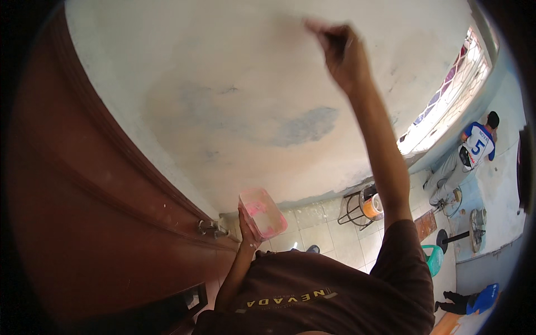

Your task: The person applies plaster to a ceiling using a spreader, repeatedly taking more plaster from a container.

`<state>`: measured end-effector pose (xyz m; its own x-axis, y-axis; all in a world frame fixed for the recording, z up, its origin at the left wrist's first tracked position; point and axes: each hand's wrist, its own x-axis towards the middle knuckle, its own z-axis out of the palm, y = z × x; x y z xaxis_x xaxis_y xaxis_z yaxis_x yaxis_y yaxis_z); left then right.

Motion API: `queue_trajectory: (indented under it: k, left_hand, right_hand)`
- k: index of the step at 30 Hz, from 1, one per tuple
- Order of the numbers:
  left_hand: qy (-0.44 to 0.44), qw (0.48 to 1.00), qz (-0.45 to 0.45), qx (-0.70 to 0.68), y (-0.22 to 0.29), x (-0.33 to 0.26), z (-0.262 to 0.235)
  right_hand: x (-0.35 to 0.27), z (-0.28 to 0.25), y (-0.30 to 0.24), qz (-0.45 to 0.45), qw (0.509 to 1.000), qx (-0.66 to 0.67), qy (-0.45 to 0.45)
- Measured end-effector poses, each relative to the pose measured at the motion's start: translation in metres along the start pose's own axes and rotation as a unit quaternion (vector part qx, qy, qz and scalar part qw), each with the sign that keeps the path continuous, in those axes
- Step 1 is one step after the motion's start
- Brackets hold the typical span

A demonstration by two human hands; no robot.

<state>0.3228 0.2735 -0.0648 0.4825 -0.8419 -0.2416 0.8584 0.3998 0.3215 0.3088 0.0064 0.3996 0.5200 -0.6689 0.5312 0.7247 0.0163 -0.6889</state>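
In my left hand (248, 234) is a pink, translucent plastic tub (269, 219), held low in front of my body. Pale and bright pink smears coat its inside. My right hand (343, 53) is raised high against the patchy wall (234, 72), its arm stretched up. Motion blurs that hand; its fingers look curled together around something, and a faint dark smear lies just past them on the wall. What they hold is too blurred to name. Grey-blue patches show through the wall's pale coat below the hand.
A brown door (100, 178) with a metal handle (212, 228) stands close on my left. To the right are a metal stool (353, 211), an orange-and-white bucket (373, 206), a grilled window (446, 100) and a green plastic item (433, 259). One person (477, 142) faces the far wall; another (483, 300) is lower right.
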Motion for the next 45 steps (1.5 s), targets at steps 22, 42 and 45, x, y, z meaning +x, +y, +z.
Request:
queue_trajectory:
  k: [22, 42, 45]
  left_hand:
    - [-0.005, 1.000, 0.009, -0.028, -0.012, -0.002, -0.030]
    - [-0.011, 1.000, -0.009, 0.006, -0.017, -0.007, -0.039]
    - [-0.008, 1.000, -0.020, 0.005, -0.003, -0.022, -0.002]
  right_hand:
    - [-0.086, -0.051, 0.114, 0.244, 0.957, 0.128, 0.094]
    - [-0.050, -0.086, 0.061, 0.163, 0.979, 0.063, 0.107]
    - [-0.071, -0.137, 0.108, 0.371, 0.896, 0.162, 0.180]
